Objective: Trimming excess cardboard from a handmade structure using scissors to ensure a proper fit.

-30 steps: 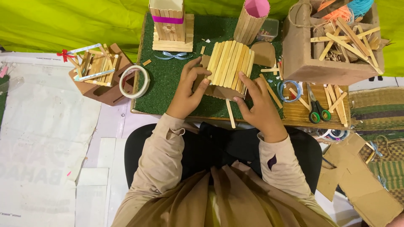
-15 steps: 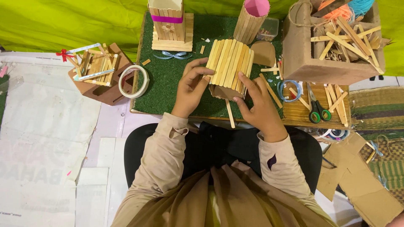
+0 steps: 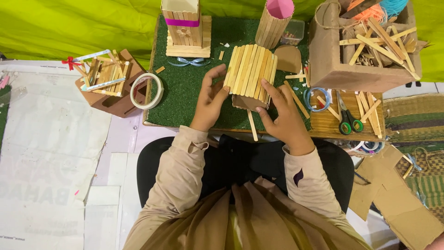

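The right hand [image 3: 283,121] has its grip closed on the stick-clad box [image 3: 250,74], fingers laid across the lower right slats and thumb under the cardboard edge. The left hand [image 3: 210,99] meets the box's left side with its thumb, while its fingers are spread apart above, clamped on nothing. The box, a cardboard body covered with pale wooden sticks set side by side, lies tilted on the green turf mat [image 3: 185,92] at the middle of the bench. 1 loose stick [image 3: 252,126] juts toward the person from under the box.

Behind it stand a stick tower with a pink band [image 3: 183,23] and a stick cylinder with a pink lining [image 3: 275,21]. To the right lie green-handled scissors [image 3: 346,119], a blue ring [image 3: 318,98] and scattered sticks, beside a cardboard box of sticks [image 3: 365,46]. To the left, a roll of tape [image 3: 147,90] leans near a small brown box with a stick frame [image 3: 104,78].
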